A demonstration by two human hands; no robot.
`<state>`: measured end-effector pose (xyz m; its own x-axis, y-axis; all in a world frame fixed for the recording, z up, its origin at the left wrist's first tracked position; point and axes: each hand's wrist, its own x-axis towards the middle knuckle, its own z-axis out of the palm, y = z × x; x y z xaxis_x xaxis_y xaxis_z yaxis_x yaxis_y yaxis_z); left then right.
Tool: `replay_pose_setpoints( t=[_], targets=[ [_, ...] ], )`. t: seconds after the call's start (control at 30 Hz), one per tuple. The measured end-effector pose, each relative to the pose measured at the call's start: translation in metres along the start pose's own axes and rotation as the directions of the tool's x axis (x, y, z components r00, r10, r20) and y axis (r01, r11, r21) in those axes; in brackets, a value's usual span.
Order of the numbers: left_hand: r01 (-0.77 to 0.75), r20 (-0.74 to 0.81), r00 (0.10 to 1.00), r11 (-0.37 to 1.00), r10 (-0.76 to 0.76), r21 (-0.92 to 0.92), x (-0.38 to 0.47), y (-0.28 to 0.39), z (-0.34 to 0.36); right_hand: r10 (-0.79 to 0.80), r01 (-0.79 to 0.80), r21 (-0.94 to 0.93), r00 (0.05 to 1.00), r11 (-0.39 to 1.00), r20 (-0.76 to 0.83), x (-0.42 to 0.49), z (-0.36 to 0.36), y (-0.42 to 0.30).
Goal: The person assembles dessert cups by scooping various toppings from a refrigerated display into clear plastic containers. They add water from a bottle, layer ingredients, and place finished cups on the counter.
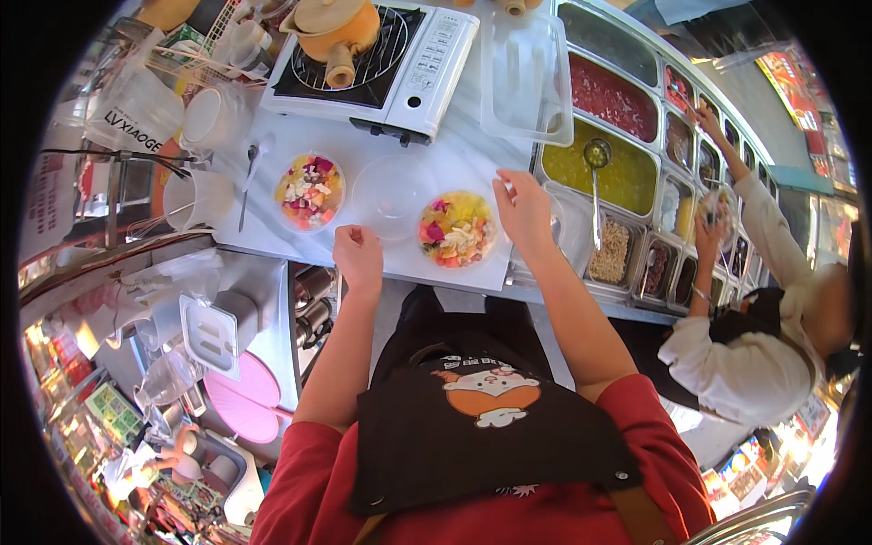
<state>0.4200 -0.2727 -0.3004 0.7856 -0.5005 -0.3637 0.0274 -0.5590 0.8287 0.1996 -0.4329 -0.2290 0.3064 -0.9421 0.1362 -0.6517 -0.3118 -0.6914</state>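
Observation:
My left hand (358, 257) is at the counter's front edge, fingers curled in, nothing visible in it. Just beyond it lies a clear round plastic lid or shallow dish (390, 194); whether the fingertips touch it is hard to tell. To its left stands a clear bowl of mixed diced fruit with white flakes (310, 192). A second, similar dessert bowl (455, 231) sits to the right, with yellow pieces on top. My right hand (524, 208) hovers beside that bowl, apparently empty, thumb and fingers slightly apart.
A clay pot (334, 30) rests on a portable gas stove (429, 68). Topping trays fill the right side, with a ladle (595, 170) in the green one. A co-worker (756, 354) reaches over them holding a clear cup. Spoons (249, 180) and a plastic jug (191, 201) are at left.

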Motion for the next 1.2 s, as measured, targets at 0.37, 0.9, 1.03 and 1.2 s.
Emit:
replay_pose_setpoints(
  t=[0.37,0.9,1.03,1.2],
  targets=[
    [-0.915,0.149,0.372,0.334,0.916,0.228,-0.036,0.093,-0.038,0.36,-0.725,0.622,0.687,0.296,0.631,0.012,-0.016,-0.08],
    [-0.869,0.679,0.482,0.399,0.553,0.292,-0.066,0.094,0.043,0.38,-0.367,0.311,0.925,0.877,0.023,-0.067,-0.006,-0.017],
    [-0.858,0.707,0.506,0.372,0.493,0.355,-0.068,0.096,0.053,0.339,-0.33,0.173,0.94,0.928,-0.026,-0.064,-0.002,-0.004],
    [-0.844,0.732,0.535,0.308,0.422,0.44,-0.073,0.097,0.051,0.438,-0.419,0.354,0.899,0.836,0.03,-0.073,0.007,0.001]
  ],
)
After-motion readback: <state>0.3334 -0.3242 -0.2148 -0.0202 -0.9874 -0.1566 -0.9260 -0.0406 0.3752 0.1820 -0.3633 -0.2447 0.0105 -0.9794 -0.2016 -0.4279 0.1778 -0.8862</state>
